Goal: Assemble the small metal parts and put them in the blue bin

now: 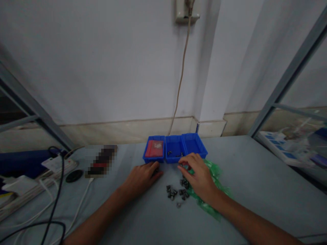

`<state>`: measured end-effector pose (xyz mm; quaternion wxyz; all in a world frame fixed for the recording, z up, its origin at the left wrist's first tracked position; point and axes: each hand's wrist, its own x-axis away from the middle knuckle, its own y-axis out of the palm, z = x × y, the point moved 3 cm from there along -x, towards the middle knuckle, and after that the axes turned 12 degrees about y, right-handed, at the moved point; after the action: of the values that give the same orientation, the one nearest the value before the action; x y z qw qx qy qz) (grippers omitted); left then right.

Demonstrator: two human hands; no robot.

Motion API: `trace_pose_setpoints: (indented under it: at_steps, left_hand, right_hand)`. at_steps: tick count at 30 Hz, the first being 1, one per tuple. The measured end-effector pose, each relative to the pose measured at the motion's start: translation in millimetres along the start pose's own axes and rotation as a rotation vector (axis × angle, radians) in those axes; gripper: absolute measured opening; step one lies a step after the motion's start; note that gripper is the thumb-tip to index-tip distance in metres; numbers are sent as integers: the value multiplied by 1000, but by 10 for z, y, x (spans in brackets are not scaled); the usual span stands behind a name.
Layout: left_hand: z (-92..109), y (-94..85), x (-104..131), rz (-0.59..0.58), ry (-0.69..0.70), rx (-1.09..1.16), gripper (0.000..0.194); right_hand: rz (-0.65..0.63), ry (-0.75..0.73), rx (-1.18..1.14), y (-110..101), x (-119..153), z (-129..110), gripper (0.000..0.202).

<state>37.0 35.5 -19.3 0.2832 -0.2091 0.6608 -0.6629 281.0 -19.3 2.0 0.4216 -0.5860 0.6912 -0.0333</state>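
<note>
bare forearms (pixel 100 211) crossed the near side of a grey-blue table (pixel 153 224), hands well apart. left hand (pixel 143 177) rested curled before three blue bins (pixel 175 159) at the far edge; could not tell what it covered. right hand (pixel 200 175) pinched a small dark piece (pixel 181 165). dark screws (pixel 172 193) lay mid-table beside green plastic (pixel 216 207). pale wall (pixel 114 61) behind, cord (pixel 182 71) hanging.

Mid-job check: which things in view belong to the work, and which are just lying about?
Likely part of the job:
dark metal parts in small heaps
three blue bins, one holding a red packet
crumpled green plastic, partly covered by the right hand

Likely just lying about:
pixelated object
black disc
white cable
power strip
</note>
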Motion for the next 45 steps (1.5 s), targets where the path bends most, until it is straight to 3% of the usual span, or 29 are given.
trace_pose_setpoints:
  at_steps: [5,9,17,22,27,33,36,45]
  left_hand:
    - [-5,-2,10,0,6,-1,29]
    - [-3,-4,8,-6,4,0,28]
    - [8,-29,-3,-20,-13,14,28]
    - [14,-37,-15,-36,-8,5,28]
    - [19,-52,-12,-32,-13,18,29]
    - [18,-49,-8,-19,-5,23,28]
    - [13,-26,-12,-25,1,4,28]
    - [60,-7,-31,-31,25,-10,23]
  right_hand:
    - [-184,277,-305,107,-6,60,11]
    - [-305,524,-662,198,-16,137,24]
    - [-458,785,-1114,191,-48,157,32]
    - [-478,840,-1256,184,-52,178,27]
    - [-331,761,-1075,147,-85,181,35]
    - [-131,321,-382,49,-100,122,14]
    - [-75,148,-153,28,-73,91,12]
    - [-45,155,-49,71,-74,214,19]
